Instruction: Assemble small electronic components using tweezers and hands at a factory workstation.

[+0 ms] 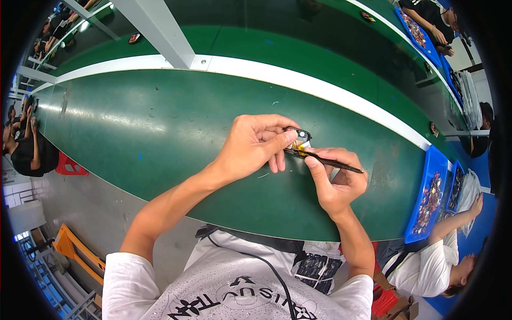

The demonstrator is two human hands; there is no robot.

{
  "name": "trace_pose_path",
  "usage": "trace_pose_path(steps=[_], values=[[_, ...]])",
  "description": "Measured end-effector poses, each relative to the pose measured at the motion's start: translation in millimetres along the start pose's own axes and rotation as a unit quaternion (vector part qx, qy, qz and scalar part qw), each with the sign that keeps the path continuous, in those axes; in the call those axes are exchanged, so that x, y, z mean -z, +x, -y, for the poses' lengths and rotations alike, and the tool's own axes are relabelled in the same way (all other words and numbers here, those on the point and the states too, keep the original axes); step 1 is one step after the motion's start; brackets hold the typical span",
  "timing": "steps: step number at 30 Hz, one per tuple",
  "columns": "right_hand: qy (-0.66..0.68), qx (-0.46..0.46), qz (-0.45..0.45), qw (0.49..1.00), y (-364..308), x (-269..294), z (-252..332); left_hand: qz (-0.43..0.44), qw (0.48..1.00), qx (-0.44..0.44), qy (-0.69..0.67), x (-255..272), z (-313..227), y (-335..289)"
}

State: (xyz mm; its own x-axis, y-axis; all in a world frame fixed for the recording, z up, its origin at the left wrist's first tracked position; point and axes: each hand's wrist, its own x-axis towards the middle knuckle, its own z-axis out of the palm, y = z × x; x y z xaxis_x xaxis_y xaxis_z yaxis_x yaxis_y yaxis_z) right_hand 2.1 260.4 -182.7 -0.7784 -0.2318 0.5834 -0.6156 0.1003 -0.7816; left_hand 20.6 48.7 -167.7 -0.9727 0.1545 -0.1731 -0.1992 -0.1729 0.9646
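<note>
My left hand [249, 143] is closed, pinching a small black rounded casing [303, 134] between thumb and fingers, above the green table. The casing has a light grey face with a pale round spot. Just below it shows a small yellow piece [302, 151], partly hidden by my fingers. My right hand [341, 178] grips a long, slim black tapered piece [341, 164]; its left end meets the underside of the casing near my left fingertips, and its other end points right. Whether the slim piece is joined to the casing I cannot tell.
The green table [176, 117] curves away left. A white rail [250, 68] with an upright post [154, 29] borders its far side. At right stands a blue tray [410, 234] of small reddish parts, beside a person in white [426, 269]. Other people sit far left.
</note>
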Motion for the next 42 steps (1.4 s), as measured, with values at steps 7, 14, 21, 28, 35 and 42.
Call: trace_pose_path(steps=[7, 14, 21, 28, 35, 42], values=[[-0.002, 0.023, 0.011, 1.0, 2.1, -1.1, -0.4, 0.002, 1.0, 0.0, -0.001, 0.0, -0.1, -0.3], [0.003, 0.018, 0.014, 1.0, 1.4, -1.5, -0.9, 0.001, 1.0, 0.004, -0.004, -0.8, -1.2, -1.0], [-0.002, 0.021, 0.013, 1.0, 2.5, -2.2, 0.2, 0.005, 1.0, 0.006, -0.001, -0.9, 0.3, -0.5], [-0.008, 0.029, 0.015, 0.999, 2.4, -2.2, -0.6, 0.005, 1.0, 0.01, 0.002, -1.6, 0.4, -1.1], [-0.013, 0.022, 0.021, 0.999, 3.2, -2.3, 0.5, 0.0, 1.0, 0.003, 0.016, -2.0, 1.1, -1.7], [-0.039, 0.034, 0.036, 0.998, 4.7, -0.8, 6.4, -0.002, 1.0, 0.023, -0.018, -1.4, 1.0, 0.8]])
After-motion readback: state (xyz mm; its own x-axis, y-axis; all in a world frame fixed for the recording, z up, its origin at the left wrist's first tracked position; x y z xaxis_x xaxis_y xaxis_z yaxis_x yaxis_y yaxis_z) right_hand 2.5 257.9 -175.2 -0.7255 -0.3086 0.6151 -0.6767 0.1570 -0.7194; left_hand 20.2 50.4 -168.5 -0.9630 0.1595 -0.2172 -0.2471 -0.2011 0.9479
